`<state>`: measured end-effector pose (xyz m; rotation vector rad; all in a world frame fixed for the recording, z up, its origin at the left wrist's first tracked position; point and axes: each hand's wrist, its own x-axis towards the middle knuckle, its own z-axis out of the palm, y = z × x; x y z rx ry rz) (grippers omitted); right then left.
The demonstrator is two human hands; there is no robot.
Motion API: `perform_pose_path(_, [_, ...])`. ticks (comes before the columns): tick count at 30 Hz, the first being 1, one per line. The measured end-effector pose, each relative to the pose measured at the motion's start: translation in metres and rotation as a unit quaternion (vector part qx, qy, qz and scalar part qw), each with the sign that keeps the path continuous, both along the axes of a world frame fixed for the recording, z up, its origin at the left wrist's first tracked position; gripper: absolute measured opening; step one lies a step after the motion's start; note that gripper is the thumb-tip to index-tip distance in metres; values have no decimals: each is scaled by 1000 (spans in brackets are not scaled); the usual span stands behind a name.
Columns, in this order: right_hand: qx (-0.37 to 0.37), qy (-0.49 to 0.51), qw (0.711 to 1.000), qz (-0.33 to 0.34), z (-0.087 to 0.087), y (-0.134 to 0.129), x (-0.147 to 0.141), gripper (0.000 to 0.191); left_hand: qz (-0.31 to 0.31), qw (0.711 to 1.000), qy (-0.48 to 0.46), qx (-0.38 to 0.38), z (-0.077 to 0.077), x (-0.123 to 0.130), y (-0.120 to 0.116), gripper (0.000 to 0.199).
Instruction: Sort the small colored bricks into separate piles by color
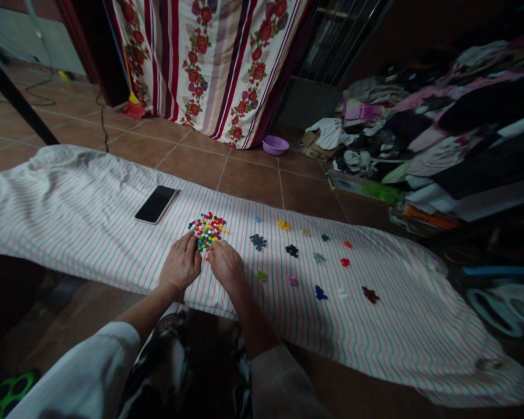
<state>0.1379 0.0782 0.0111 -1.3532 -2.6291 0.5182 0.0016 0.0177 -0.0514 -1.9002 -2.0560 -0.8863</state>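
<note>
A mixed pile of small bead-like pieces (209, 226) in many colours lies on a striped cloth (113, 244). My left hand (182, 261) rests at the pile's near left edge, fingers extended and lying low, the tips against the pieces. On the near right side, my right hand (225, 263) has its fingers curled in a pinch; what is between them is hidden. Orange pieces (208, 258) show beside its fingertips. To the right, pieces sit in small single-colour clusters, among them grey (258, 241), black (292, 250), yellow (283, 224), dark blue (320, 292) and brown (370, 294).
A phone (156, 204) lies left of the pile. Beyond the cloth are a tiled floor (244, 174), a purple basin (275, 145), a floral curtain (201, 70) and a red broom (134, 107). Heaped clothes (419, 116) and boxes fill the right side.
</note>
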Motion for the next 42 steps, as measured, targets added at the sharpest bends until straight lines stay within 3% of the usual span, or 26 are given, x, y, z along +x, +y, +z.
perform_pose_path(11, [-21,38,998,-48,12,-5,-1,17,-12,1000,25,2,6,0,-2,37])
perform_pose_path(17, [-38,71,995,-62,21,-5,4,14,-63,995,76,-23,10,-1,-6,20])
perform_pose_path(27, [-39,109,989,-89,25,4,18,13,-61,997,46,-14,8,-5,-5,23])
perform_pose_path(37, [-27,170,979,-106,13,32,47,14,-66,992,105,-3,6,-8,-4,18])
perform_pose_path(42, [-16,267,952,-149,0,46,73,16,-52,993,109,2,3,-7,-4,25])
